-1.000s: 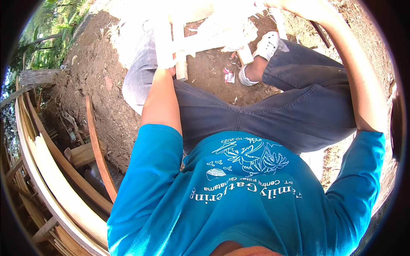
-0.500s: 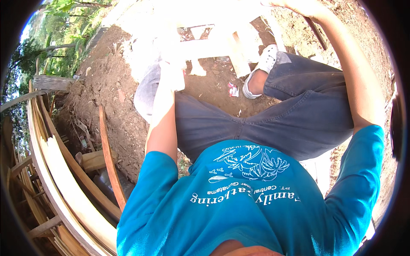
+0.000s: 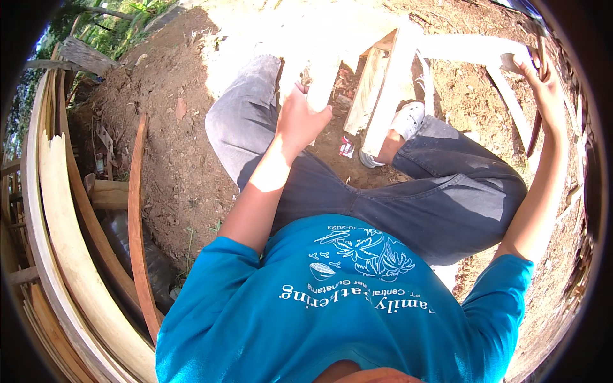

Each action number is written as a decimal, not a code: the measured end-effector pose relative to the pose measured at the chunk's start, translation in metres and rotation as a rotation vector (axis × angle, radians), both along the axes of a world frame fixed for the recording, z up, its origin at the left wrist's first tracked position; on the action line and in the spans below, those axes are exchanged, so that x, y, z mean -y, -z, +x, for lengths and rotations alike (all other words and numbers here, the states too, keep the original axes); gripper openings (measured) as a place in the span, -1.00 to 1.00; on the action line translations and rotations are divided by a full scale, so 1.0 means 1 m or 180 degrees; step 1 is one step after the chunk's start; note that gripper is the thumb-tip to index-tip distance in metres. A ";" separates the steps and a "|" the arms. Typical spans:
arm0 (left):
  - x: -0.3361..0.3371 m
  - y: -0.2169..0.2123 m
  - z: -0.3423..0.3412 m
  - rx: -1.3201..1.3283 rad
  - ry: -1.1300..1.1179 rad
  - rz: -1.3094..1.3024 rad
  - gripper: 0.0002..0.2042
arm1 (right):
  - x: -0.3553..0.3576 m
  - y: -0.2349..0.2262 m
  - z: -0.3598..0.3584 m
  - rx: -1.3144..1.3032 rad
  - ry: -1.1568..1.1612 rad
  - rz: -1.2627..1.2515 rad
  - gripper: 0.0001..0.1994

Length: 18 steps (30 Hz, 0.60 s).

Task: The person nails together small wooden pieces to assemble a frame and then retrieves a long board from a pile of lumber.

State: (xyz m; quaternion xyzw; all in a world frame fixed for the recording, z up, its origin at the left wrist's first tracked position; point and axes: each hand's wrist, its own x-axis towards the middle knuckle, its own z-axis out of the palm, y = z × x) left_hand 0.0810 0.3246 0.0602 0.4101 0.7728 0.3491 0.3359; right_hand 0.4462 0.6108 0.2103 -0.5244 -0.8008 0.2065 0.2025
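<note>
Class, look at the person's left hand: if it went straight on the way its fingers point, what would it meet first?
Most likely the pale wooden piece directly ahead of the left hand; its fingers already seem to reach it, though glare hides whether they touch.

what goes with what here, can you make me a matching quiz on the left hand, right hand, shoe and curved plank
Things:
1 left hand
2 right hand
3 white shoe
4 reddish curved plank

Places:
A on the dirt at the person's left
B far right, on a pale wooden bar
C under the wooden frame
D centre, on a pale wooden leg

Pairs: 1-D, 2-B, 3-C, 4-A
</note>
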 end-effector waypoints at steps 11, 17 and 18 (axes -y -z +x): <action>0.018 0.011 -0.003 0.0329 -0.0250 0.0240 -0.49 | 0.104 -0.013 -0.046 -0.1265 0.0406 0.0138 -0.52; 0.032 0.005 -0.008 -0.0006 -0.0403 0.0371 -0.36 | 0.104 0.074 -0.084 -0.1104 -0.0585 -0.1149 -0.28; 0.026 0.003 -0.010 -0.0031 -0.0273 0.0337 -0.34 | 0.101 0.098 -0.078 -0.1116 -0.0806 -0.1113 -0.28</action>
